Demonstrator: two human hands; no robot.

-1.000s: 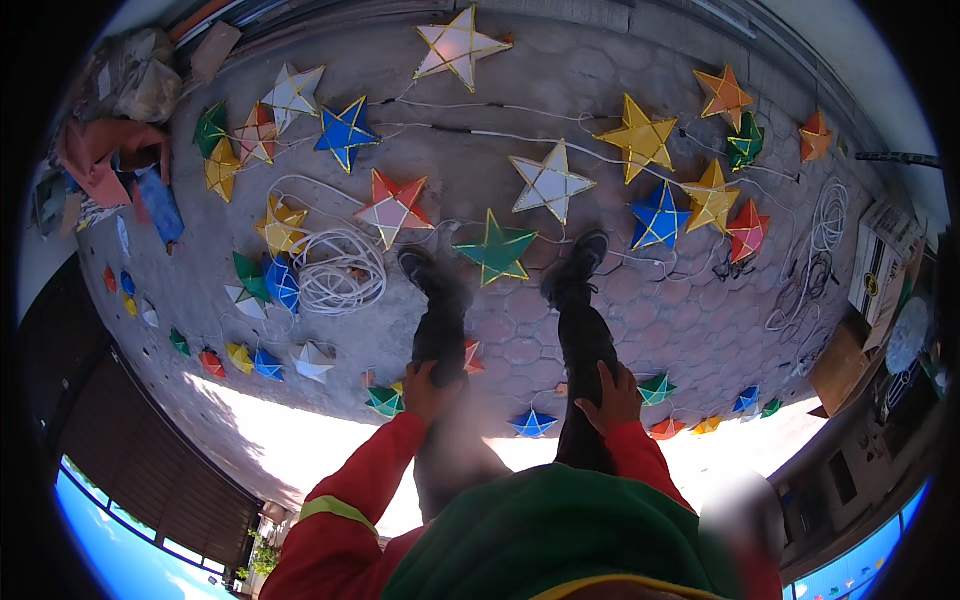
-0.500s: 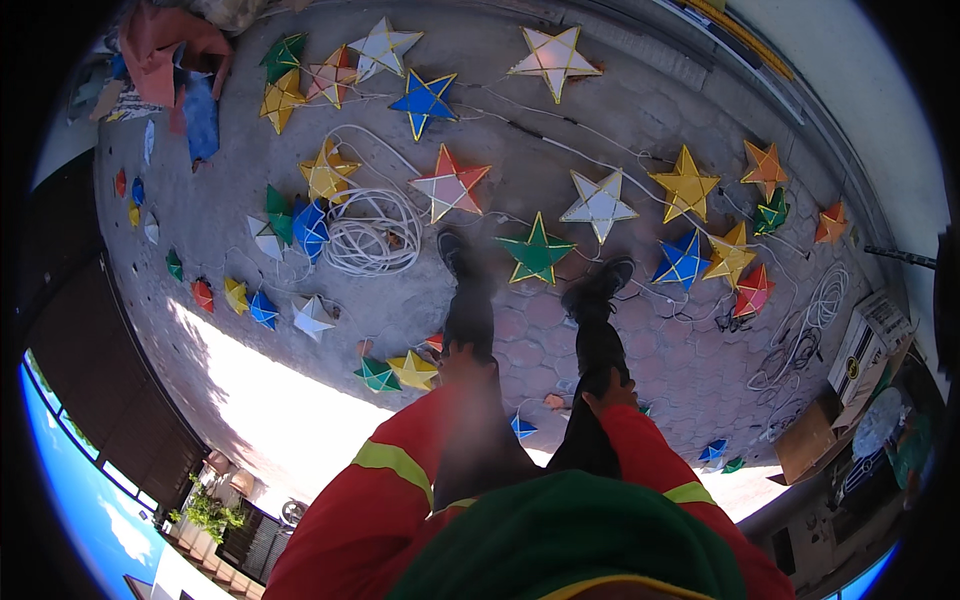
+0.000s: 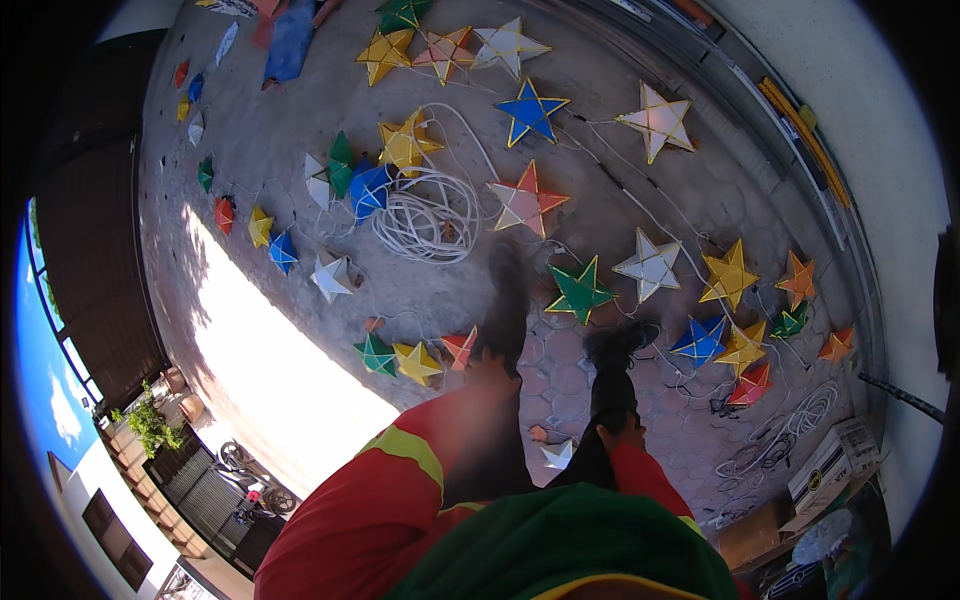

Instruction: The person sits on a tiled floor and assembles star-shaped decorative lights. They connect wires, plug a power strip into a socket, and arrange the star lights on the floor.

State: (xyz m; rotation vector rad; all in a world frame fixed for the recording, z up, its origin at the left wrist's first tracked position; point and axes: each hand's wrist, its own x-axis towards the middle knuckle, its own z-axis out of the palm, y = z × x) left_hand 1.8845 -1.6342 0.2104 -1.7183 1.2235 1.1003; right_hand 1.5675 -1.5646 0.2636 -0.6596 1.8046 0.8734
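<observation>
- Person stands on a paved floor (image 3: 300, 150), looking down past red sleeves with yellow-green bands.
- Left hand (image 3: 490, 372) rests against the left dark trouser leg at the thigh; blurred, cannot tell how the fingers are set, nothing seen in them.
- Right hand (image 3: 622, 432) lies on the right trouser leg; fingers look loosely curled, empty as far as can be told.
- Nearest the left hand: small red-orange star lantern (image 3: 459, 346) on the floor, just beside it a small yellow star lantern (image 3: 416, 362) and a small green star lantern (image 3: 376, 354).
- Nearest the right hand: small white star lantern (image 3: 558, 456) on the floor between the legs.
- Black shoes: left shoe (image 3: 507, 262), right shoe (image 3: 620, 342).
- Green star lantern (image 3: 579, 291) lies between the shoes, just ahead.
- Coil of white cord (image 3: 425, 215) left of the red-and-white star lantern (image 3: 526, 200).
- More star lanterns lie spread across the floor, linked by thin wires.
- Cardboard box (image 3: 828, 462) at far right.
</observation>
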